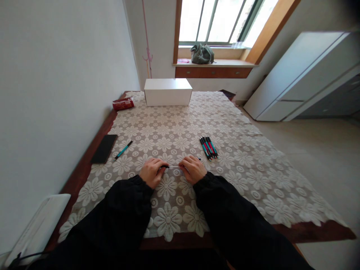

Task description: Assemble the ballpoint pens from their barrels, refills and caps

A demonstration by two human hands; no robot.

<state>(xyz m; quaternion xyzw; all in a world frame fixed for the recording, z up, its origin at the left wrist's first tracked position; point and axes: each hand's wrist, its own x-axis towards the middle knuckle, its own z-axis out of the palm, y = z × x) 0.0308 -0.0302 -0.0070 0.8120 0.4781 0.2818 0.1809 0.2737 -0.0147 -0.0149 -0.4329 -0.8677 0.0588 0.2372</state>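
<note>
Near the front of the table, my left hand (152,172) pinches a short black pen part (164,166). A thin whitish pen refill (174,166) spans the gap between my hands. My right hand (193,170) is closed around the other end, probably a pen barrel, mostly covered by the fingers; a small black tip (199,159) shows just past them. Beyond my right hand lies a row of several pens (208,146), teal and red with black ends. A single teal and black pen (123,149) rests to the left, apart from both hands.
A black flat phone-like object (104,149) lies at the left edge. Farther back are a red packet (123,103) and a white box (168,93). A flowered lace cloth (168,221) covers the table. The wall (70,75) runs close along the left side.
</note>
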